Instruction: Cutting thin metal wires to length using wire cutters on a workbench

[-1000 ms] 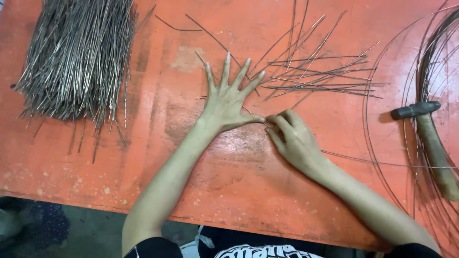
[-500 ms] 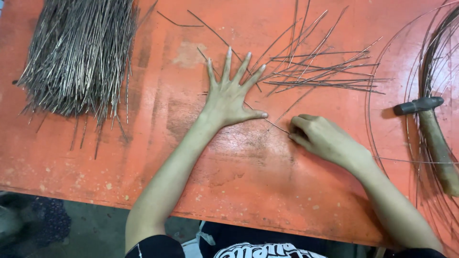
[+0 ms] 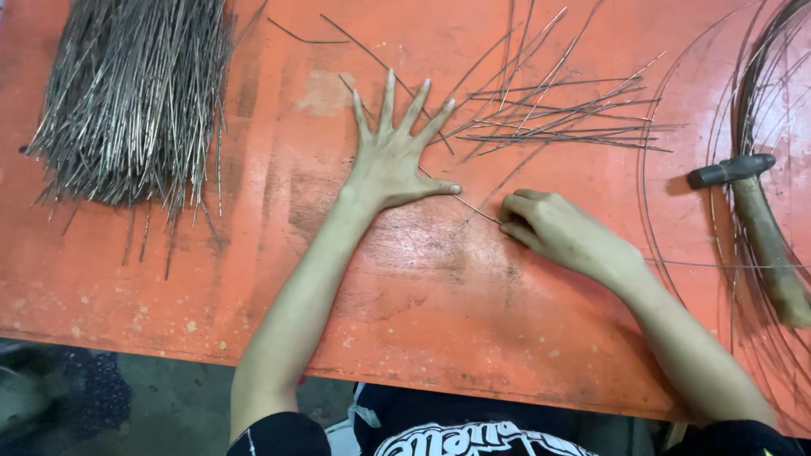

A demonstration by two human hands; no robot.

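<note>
My left hand lies flat on the orange table, fingers spread, pressing on a thin metal wire that runs under the palm. My right hand is curled just right of it, fingertips pinched on the near end of that wire. A loose scatter of straight wire pieces lies beyond both hands, its left ends close to my left fingertips.
A thick bundle of cut wires lies at the far left. At the right edge a hammer with a wooden handle rests on a coil of wire. The table's near edge runs along the bottom.
My right hand has slid right, away from the left thumb, pulling along the wire. The left hand has stayed flat in place.
</note>
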